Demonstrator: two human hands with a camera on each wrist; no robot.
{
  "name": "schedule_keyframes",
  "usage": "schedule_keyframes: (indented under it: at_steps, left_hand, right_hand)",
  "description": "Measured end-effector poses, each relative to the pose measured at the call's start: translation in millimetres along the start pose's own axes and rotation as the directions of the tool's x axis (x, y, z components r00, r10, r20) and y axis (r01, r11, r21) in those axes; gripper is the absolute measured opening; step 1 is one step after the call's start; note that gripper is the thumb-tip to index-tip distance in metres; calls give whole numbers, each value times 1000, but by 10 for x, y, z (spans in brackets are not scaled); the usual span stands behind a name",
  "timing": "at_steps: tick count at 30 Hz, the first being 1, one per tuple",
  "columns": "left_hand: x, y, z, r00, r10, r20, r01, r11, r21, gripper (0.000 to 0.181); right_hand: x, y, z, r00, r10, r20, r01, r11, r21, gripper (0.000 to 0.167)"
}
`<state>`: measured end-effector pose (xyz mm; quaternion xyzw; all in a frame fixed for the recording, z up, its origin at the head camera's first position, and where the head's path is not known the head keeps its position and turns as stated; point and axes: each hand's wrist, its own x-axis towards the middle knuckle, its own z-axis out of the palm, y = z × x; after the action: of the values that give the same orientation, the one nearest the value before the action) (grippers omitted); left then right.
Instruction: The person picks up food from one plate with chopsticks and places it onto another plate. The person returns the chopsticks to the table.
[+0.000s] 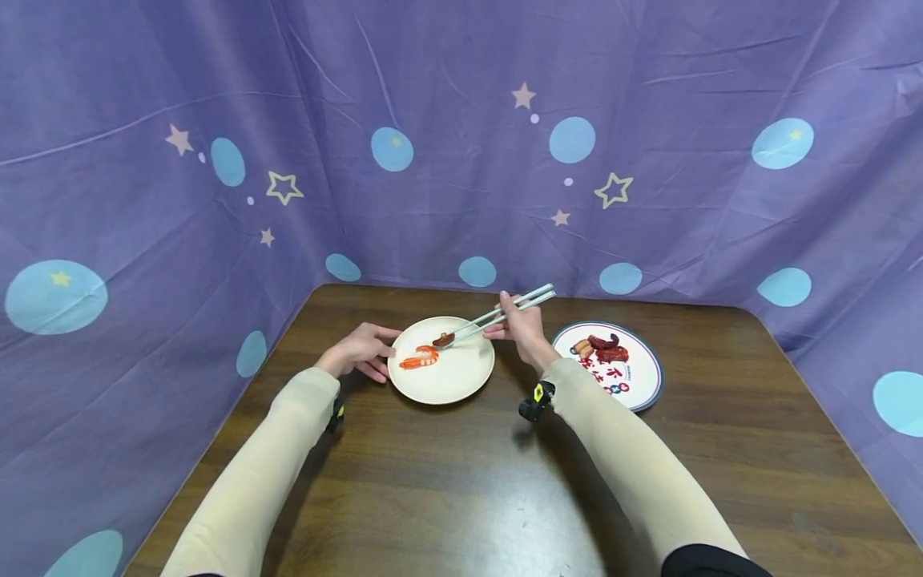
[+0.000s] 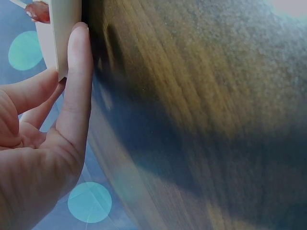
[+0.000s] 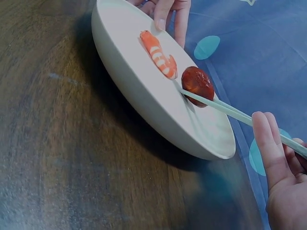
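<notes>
My right hand holds a pair of pale green chopsticks. Their tips are at a glossy brown, rounded food piece that looks like a mushroom cap, over the cream plate; whether it touches the plate I cannot tell. Beside it on that plate lies an orange-and-white shrimp. At the plate's left edge, my left hand pinches the rim, thumb on top and fingers at the outside. The left wrist view shows only a corner of the plate and some brown food.
To the right, partly behind my right forearm, stands a white plate with a blue rim and red writing. Dark red and brown food pieces lie on it. A purple patterned curtain hangs behind the wooden table and along its sides.
</notes>
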<state>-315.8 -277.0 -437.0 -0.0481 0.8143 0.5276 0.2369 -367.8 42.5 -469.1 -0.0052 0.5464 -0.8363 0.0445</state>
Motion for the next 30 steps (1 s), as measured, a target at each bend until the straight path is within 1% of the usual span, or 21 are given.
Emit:
schedule_keyframes:
  at_steps: [9,17,24,30]
  left_hand:
    - [9,2,5,1000,7,-2,-7,1000,0,61]
    - [15,-5,3,1000,2,-2,-2,1000,3,61]
    - [31,-13,-9,1000,8,1,-8,1000,0,62]
    - [45,-26,-6,1000,1,2,-1,1000,4,62]
  right_hand:
    - [-19,-15,-30,999,2,50,-3,1000,16,37]
    - [-40,-33,-41,997,6,76,-6,1000,-6,46]
    - [-37,-56,-65,995,0,95,1,1000,-9,44]
    - [-43,-72,-82,995,1,103,0,1000,-11,46]
